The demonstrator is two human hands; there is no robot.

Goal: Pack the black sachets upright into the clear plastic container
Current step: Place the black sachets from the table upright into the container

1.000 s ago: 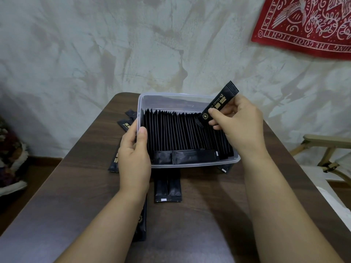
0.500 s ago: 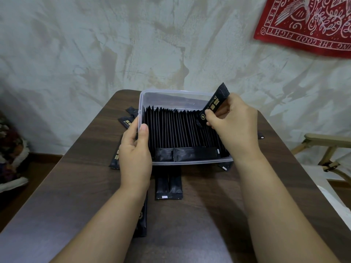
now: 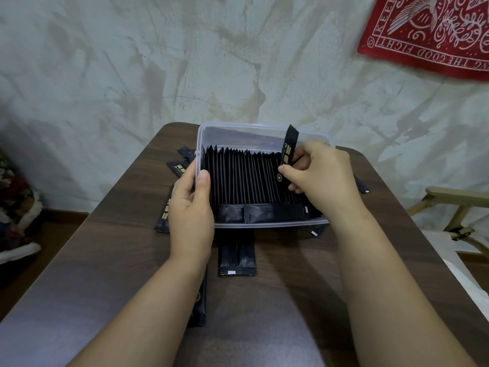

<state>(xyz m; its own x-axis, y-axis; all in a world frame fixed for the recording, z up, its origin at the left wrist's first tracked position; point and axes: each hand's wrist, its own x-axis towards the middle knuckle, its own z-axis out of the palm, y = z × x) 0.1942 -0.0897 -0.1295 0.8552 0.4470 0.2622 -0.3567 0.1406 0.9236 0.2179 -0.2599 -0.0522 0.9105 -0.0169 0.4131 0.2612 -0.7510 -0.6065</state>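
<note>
Container (image 3: 254, 133) on table (image 3: 127, 247) nearly full: upright sachet row (image 3: 243, 178) spans width. Right hand (image 3: 321, 178) pinches one sachet (image 3: 288, 152) over right end. Left hand (image 3: 191, 207) grips left wall. Loose sachets (image 3: 237, 256) remain outside.

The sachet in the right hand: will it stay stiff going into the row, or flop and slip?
The sachet stands nearly straight above the right hand, so it probably holds its shape. It looks thin and light, pinched by fingertips alone. The glossy film may be slick, and the packed row looks tight, so it could buckle if forced.
</note>
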